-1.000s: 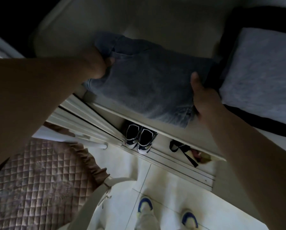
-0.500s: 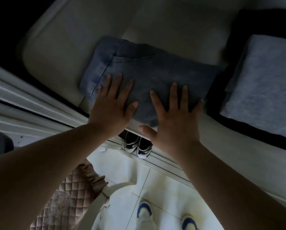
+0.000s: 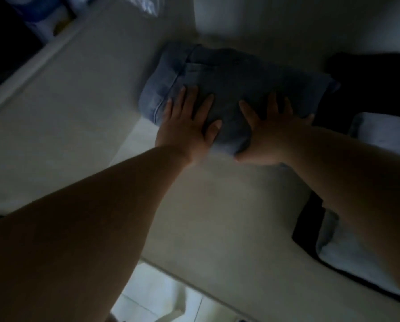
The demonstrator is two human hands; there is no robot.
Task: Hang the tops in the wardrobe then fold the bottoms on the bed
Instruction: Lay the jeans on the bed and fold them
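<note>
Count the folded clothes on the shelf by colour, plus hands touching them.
Blue jeans: 1, with the left hand and right hand flat on top
Light grey clothes: 1
Black clothes: 1, too dark to tell if more
Hands: 2
Total: 3 clothes, 2 hands

- Pale flat shelf surface (image 3: 62,126) lies bare left of the folded blue denim garment (image 3: 229,89), and also in front of it.
- Dark folded cloth (image 3: 368,84) touches the garment's right end, blocking that side.
- Light grey folded cloth (image 3: 380,133) lies near on the right.
- Behind the garment, the pale back wall (image 3: 264,24) closes off the space.
</note>
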